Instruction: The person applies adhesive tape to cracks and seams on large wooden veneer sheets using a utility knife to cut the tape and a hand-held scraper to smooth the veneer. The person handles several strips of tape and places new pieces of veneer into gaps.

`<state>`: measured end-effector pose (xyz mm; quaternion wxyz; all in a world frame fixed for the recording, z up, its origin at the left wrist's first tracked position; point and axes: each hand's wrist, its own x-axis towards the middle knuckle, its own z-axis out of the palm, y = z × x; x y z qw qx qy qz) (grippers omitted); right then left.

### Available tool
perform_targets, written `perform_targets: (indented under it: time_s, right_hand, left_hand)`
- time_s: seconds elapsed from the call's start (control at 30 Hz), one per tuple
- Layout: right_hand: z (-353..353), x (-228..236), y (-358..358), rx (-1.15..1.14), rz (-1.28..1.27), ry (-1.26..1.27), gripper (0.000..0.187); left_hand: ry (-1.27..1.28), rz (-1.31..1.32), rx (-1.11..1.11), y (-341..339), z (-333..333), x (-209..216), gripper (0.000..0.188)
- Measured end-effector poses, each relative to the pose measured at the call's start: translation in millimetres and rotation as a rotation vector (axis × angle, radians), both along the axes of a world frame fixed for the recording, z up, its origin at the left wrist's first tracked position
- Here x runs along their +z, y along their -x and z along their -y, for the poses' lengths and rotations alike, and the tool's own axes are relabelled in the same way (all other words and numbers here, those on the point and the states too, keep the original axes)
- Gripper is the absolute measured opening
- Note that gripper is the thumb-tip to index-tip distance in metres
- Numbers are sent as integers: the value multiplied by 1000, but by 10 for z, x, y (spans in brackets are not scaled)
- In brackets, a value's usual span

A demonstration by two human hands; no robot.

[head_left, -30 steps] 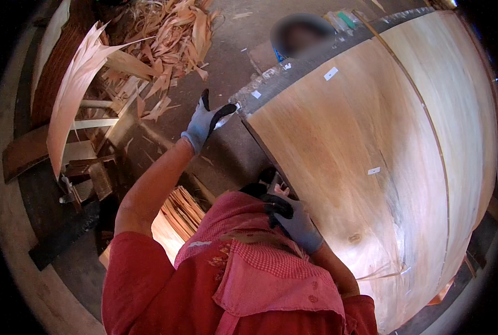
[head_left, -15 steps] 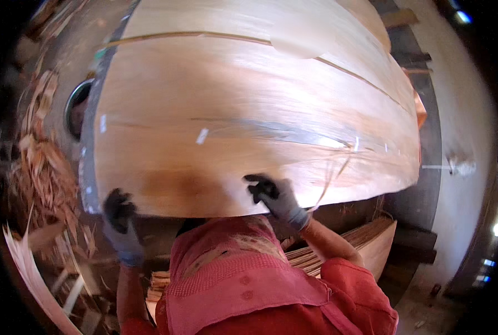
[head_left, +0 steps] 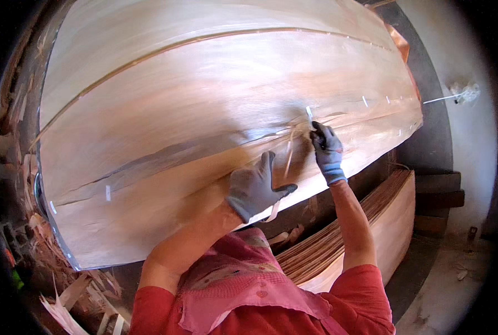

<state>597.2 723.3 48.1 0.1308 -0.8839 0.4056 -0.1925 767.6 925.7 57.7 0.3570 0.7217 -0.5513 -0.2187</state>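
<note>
A large pale veneer sheet fills most of the view, with a long split running across it toward the right. My left hand, in a grey glove, lies flat on the sheet just below the split with the thumb spread. My right hand, also gloved, pinches a small white tape strip over a ragged spot in the split. Other short white tape pieces dot the seam further right.
A stack of veneer sheets lies below the table edge at the right. Wood scraps and offcuts litter the floor at the lower left. A pale wall stands at the right, and a dark table edge rims the sheet.
The view has swung round over the sheet. Both hands have left the sheet's near edge; the left now rests by the split and the right has reached further in with tape.
</note>
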Motion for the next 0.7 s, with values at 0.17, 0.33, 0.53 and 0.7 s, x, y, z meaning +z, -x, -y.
perform_targets:
  time_s: [0.17, 0.33, 0.53, 0.7]
  right_hand:
    - [171, -319, 14, 83, -7, 11, 30]
    - [175, -336, 54, 149, -9, 123, 33]
    - [260, -427, -5, 168, 68, 78, 26]
    - [159, -248, -44, 247, 307, -137, 33]
  left_hand:
    - [-181, 229, -11, 247, 531, -246, 55]
    - [-149, 171, 203, 47, 276, -477, 27]
    - [-173, -184, 294, -292, -653, 271, 27]
    - [-184, 176, 49, 4, -2445, 7, 31]
